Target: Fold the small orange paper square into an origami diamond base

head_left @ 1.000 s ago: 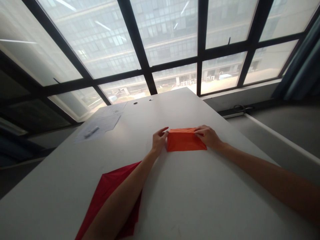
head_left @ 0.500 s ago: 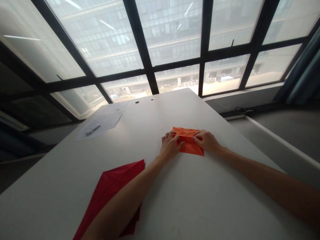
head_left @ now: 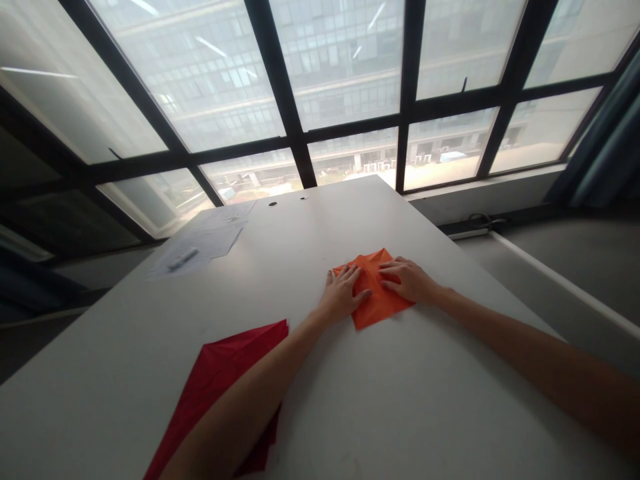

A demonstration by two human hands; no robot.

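Observation:
A creased sheet of orange paper (head_left: pixel 376 308) lies on the white table, turned at a slant. My left hand (head_left: pixel 341 293) rests on its left side with the fingers spread. On the right part of the sheet lies my right hand (head_left: pixel 404 279), its fingers stretched out and apart, pressing on the paper. Parts of the sheet are hidden under both hands. Folded red paper (head_left: pixel 220 373) lies nearer to me on the left, partly covered by my left forearm.
The white table (head_left: pixel 310 227) reaches toward a large black-framed window (head_left: pixel 295 137). White printed sheets (head_left: pixel 215 240) lie at its far left, with a pale marker-like object (head_left: pixel 184 259) on them. A blue curtain (head_left: pixel 590 147) hangs at the right.
The orange paper has been turned and now lies opened flatter, where both hands were pinching a fold across it. My fingers have loosened and spread over the sheet.

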